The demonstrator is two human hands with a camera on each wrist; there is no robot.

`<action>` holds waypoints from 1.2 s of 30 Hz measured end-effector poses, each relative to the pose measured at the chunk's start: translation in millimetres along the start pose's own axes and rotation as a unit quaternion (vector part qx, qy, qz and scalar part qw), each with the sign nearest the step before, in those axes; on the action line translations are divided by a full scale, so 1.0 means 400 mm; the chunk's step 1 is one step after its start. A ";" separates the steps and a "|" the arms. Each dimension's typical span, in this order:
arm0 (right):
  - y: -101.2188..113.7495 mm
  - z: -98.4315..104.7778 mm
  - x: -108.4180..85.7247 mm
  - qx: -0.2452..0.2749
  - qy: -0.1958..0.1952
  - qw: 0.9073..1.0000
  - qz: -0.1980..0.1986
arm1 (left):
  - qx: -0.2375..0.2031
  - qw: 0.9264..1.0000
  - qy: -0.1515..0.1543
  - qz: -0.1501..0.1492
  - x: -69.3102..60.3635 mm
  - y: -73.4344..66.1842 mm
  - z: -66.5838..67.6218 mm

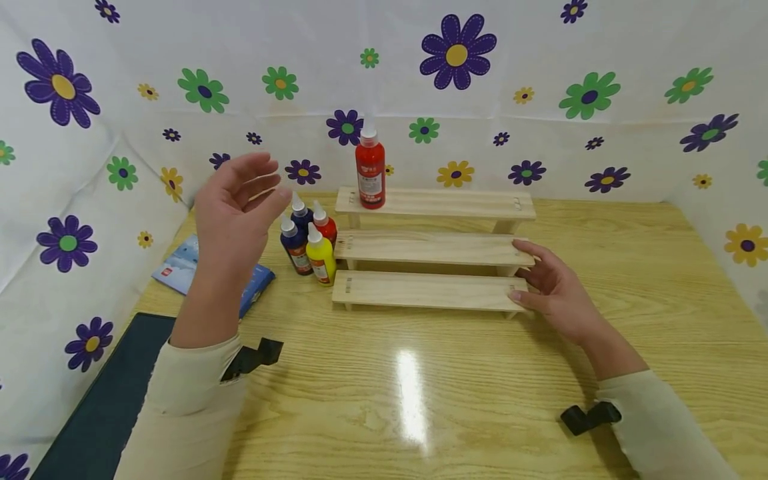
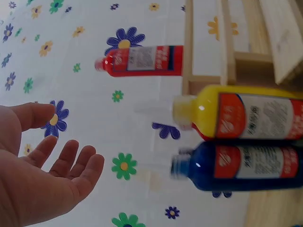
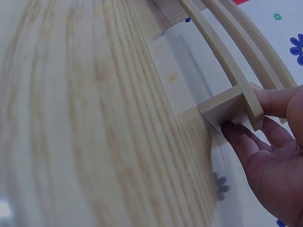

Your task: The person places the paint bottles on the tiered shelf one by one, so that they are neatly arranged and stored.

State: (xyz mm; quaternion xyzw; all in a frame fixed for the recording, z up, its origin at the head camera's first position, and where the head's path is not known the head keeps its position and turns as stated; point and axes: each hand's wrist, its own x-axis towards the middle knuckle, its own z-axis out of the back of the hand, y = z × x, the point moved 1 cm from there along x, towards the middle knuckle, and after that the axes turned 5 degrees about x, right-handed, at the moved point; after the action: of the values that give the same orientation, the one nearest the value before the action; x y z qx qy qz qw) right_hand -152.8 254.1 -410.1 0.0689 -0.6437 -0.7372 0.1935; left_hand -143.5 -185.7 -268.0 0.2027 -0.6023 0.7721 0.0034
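Note:
A three-step wooden rack (image 1: 432, 248) stands on the table, and a red paint bottle (image 1: 371, 175) is upright at the left of its top step. My right hand (image 1: 558, 293) grips the rack's right end; in the right wrist view its thumb lies over the lowest step's end (image 3: 253, 111) and fingers reach beneath. My left hand (image 1: 233, 217) is raised in the air with loosely bent fingers and holds nothing. Just right of it, beside the rack, stand a yellow paint bottle (image 1: 321, 259), two dark blue bottles (image 1: 297, 248) and a smaller-looking red bottle (image 1: 326, 225).
Behind my left forearm lies a blue book or packet (image 1: 257, 287) on the table (image 1: 336, 393). A dark flat panel (image 1: 120, 387) runs along the left edge. Flower-printed white cloth (image 1: 396, 87) hangs close behind the rack and at both sides.

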 end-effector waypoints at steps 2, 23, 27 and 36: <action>0.001 0.000 0.000 0.000 0.000 1.000 0.000 | 0.038 0.999 -0.001 0.017 -0.003 0.013 0.008; 0.004 -0.001 0.002 0.000 0.004 1.000 0.000 | 0.106 0.972 0.056 0.200 -0.009 0.176 0.029; 0.004 0.000 0.001 -0.001 0.003 1.000 -0.005 | 0.102 0.972 0.057 0.206 -0.009 0.204 0.021; 0.004 -0.001 0.003 0.005 0.004 1.000 -0.002 | 0.105 0.969 0.069 0.214 -0.012 0.234 0.002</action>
State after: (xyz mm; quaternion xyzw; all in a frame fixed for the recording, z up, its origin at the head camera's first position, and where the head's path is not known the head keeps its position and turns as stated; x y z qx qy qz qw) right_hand -153.3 253.2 -408.5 0.0744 -0.6467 -0.7338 0.1943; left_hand -162.1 -211.0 -356.5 0.0144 -0.5455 0.8259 -0.1416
